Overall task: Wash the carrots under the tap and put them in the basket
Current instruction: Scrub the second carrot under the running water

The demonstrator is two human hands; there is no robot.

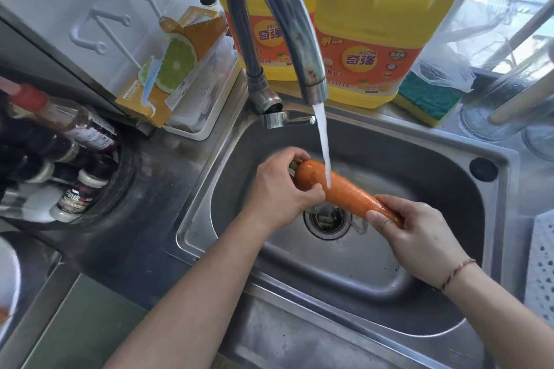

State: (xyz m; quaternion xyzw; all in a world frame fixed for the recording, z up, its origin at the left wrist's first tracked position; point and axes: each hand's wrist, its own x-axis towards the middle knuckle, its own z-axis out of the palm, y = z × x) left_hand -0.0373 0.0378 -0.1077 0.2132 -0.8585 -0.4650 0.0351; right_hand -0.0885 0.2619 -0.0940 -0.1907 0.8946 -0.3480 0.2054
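Note:
An orange carrot (344, 190) lies across the middle of the steel sink (404, 275), above the drain. My left hand (278, 189) grips its thick stem end, fingers curled over the top. My right hand (419, 234) pinches the thin tip between thumb and fingers. Water runs from the chrome tap (275, 9) and strikes the carrot just right of my left hand. A white perforated basket (542, 266) shows at the right edge, beside the sink.
Two yellow detergent jugs (377, 39) and a green-yellow sponge (428, 99) stand behind the sink. A cardboard box with a lime picture (171, 69) and a rack of sauce bottles (60, 159) are on the left. A white bowl (7, 284) is at the left edge.

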